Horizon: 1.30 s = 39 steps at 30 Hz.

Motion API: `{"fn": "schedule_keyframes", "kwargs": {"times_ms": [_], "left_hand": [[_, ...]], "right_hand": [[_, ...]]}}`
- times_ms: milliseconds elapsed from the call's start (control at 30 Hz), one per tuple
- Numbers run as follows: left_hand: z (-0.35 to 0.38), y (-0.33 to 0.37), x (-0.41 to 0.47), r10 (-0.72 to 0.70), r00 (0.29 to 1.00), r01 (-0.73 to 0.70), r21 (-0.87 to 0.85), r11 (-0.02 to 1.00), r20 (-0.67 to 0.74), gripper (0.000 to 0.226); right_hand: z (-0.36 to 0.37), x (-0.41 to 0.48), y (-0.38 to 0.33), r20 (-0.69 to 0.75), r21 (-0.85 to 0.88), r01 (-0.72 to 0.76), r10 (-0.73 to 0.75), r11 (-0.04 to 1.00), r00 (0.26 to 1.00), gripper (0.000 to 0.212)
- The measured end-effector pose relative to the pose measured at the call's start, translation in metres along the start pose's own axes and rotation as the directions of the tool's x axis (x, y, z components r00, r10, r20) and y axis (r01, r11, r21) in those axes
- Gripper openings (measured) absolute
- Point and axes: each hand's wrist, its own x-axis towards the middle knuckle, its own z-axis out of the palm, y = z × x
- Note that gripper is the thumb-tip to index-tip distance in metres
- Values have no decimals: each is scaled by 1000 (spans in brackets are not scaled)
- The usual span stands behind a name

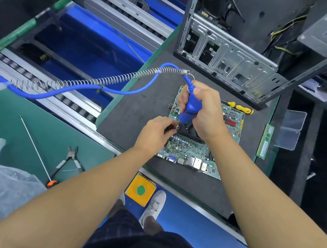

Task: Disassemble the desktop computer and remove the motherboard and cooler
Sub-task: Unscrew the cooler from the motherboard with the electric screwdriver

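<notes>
Your motherboard [193, 153] lay flat on the dark mat [137, 110], already out of the case [232, 57] standing at its 1 o'clock. The cooler [189, 132] at the board's centre looked not yet freed. Your right hand [207, 111] was wrapped round the blue power screwdriver [190, 107], tip down at the cooler. Your left hand [155, 130] pinched something small at the cooler's 9 o'clock edge.

The black cooler [188, 131] is mostly hidden under the right hand [207, 109] and the blue power screwdriver [190, 107], whose bit is out of sight. Whether the left hand [155, 130] holds anything cannot be told.
</notes>
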Motion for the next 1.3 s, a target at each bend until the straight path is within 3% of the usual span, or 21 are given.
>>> {"fn": "schedule_keyframes", "kwargs": {"times_ms": [367,600,1300], "left_hand": [[4,-2,1,-40,999,40,6,999,-18,9],[5,0,0,-57,998,57,3,998,-14,9],[9,4,1,-88,993,92,57,994,-73,10]], "right_hand": [[-1,0,-1,3,25,-7,7,1000,1000,23],[0,0,1,30,164,-40,35,986,999,26],[0,3,0,2,122,-46,46,991,999,21]]}}
